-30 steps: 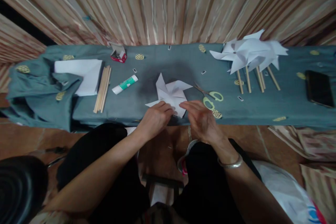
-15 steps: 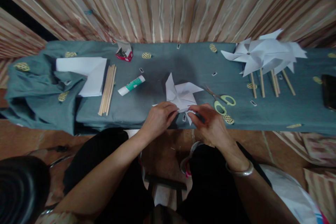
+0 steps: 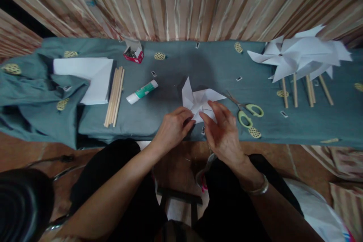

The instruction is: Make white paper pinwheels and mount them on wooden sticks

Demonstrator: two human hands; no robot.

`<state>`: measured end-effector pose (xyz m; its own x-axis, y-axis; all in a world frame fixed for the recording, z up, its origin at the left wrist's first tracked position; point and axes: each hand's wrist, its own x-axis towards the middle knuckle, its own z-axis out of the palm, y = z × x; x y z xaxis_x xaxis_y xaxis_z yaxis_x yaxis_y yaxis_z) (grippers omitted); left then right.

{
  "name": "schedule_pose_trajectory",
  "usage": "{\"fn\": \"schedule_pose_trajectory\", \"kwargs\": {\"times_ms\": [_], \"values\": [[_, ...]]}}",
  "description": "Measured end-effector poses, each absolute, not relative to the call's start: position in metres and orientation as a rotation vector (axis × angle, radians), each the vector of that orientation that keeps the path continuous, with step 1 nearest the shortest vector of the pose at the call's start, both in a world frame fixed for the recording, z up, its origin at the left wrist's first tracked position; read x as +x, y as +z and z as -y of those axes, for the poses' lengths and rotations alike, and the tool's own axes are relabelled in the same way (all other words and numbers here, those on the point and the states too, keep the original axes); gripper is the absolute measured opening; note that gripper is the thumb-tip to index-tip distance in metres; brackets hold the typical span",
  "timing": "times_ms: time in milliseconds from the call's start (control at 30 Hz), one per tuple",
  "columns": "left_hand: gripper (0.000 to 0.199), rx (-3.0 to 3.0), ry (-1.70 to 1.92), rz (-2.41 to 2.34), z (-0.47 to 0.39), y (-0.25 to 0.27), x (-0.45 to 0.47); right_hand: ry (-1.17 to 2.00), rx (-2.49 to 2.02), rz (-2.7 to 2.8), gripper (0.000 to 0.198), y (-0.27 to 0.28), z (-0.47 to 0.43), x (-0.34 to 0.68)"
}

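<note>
A white paper pinwheel (image 3: 198, 98) with folded blades lies on the cloth in front of me, with no stick visible on it. My left hand (image 3: 174, 126) pinches its lower left edge between thumb and fingers. Over its right side, my right hand (image 3: 222, 126) grips a blade, thumb and forefinger near the centre; part of the paper is hidden beneath that hand. Just right of the pinwheel lie scissors (image 3: 244, 109) with green handles. A glue stick (image 3: 142, 92) with a green label rests to the left.
Several wooden sticks (image 3: 115, 96) lie beside folded white paper (image 3: 98, 83) at the left. A small red box (image 3: 134, 56) of metal bits stands behind. Finished pinwheels (image 3: 300, 55) on sticks are piled at the right. The table's front edge is close to my knees.
My right hand has moved up and inward, bringing the lower right blade toward the pinwheel's centre. My left hand keeps its pinch. The view has shifted slightly.
</note>
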<state>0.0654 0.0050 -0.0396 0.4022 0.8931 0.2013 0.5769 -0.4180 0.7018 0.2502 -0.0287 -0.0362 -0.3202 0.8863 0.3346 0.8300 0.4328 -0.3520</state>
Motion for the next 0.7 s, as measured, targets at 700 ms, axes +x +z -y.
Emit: {"fn": "schedule_pose_trajectory", "kwargs": {"times_ms": [700], "values": [[0.012,2.117,0.806,-1.237,-0.0068,-0.0377,0.0664,0.15,-1.468,2.258,0.045,-0.0392,0.0281,0.2484]]}}
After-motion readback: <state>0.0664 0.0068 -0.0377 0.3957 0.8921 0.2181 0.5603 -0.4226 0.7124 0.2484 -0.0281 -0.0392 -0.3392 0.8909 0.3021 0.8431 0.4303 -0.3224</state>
